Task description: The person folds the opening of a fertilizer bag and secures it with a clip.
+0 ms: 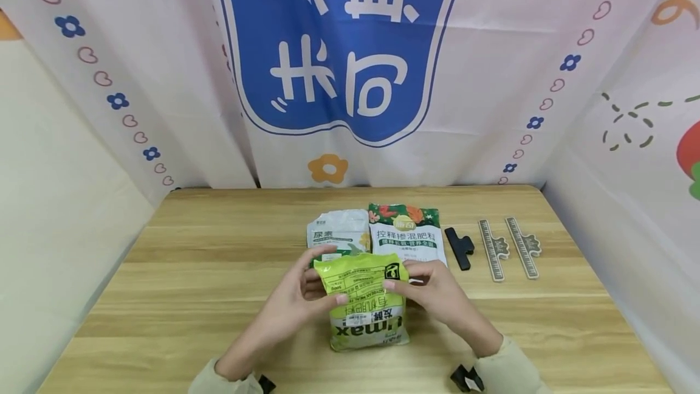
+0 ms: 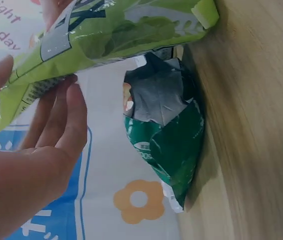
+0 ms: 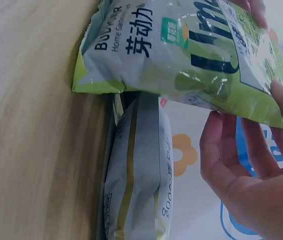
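Note:
A lime-green fertilizer bag (image 1: 365, 321) stands on the table in the head view, its printing upside down from here. My left hand (image 1: 298, 300) holds its upper left side, thumb in front and fingers behind. At the upper right, my right hand (image 1: 440, 297) grips it the same way. The right wrist view shows the bag (image 3: 181, 55) with the right fingers under its folded-back top end. Behind it lie a white-and-green bag (image 1: 339, 230) and a white bag with a dark green top (image 1: 407, 239), both partly covered.
Right of the bags lie a black clip (image 1: 459, 249) and two ruler-like clips (image 1: 493, 251) (image 1: 523, 249) with crown-shaped grips. The wooden table (image 1: 219, 248) ends at a printed cloth (image 1: 459, 157) at the back. Black straps (image 1: 466, 377) show at the wrists.

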`<state>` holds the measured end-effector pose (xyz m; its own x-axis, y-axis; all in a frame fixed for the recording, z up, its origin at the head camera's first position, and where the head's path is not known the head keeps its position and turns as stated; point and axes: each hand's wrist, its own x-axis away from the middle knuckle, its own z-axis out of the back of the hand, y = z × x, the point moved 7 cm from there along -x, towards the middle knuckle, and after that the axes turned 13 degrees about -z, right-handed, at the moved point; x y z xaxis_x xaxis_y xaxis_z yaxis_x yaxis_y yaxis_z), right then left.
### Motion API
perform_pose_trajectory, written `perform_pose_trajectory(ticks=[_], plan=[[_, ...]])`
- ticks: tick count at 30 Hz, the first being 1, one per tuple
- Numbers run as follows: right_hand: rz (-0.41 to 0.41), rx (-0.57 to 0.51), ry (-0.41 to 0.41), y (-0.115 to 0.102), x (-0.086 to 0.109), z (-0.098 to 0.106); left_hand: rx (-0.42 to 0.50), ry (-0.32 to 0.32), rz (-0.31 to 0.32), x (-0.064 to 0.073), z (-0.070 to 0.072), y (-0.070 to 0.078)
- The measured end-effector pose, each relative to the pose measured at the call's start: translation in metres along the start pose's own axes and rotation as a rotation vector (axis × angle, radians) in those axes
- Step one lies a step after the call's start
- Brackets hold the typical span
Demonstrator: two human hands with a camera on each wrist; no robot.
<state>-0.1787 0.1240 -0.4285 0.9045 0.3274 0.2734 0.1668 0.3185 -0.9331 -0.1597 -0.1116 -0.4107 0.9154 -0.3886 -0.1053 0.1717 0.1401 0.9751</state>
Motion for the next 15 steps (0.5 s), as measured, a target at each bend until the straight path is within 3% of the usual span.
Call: perform_pose_trajectory(ticks=[7, 15], plan=[[0.0, -0.011, 0.028, 0.001, -0.0002, 0.0068, 0.037, 0.01, 0.034, -0.0024, 0.0057, -0.0092], [0.049, -0.025, 0.05, -0.0007, 0.0006, 0.0104, -0.038, 0.005, -0.015, -0.0058, 0.0088, -0.0084]])
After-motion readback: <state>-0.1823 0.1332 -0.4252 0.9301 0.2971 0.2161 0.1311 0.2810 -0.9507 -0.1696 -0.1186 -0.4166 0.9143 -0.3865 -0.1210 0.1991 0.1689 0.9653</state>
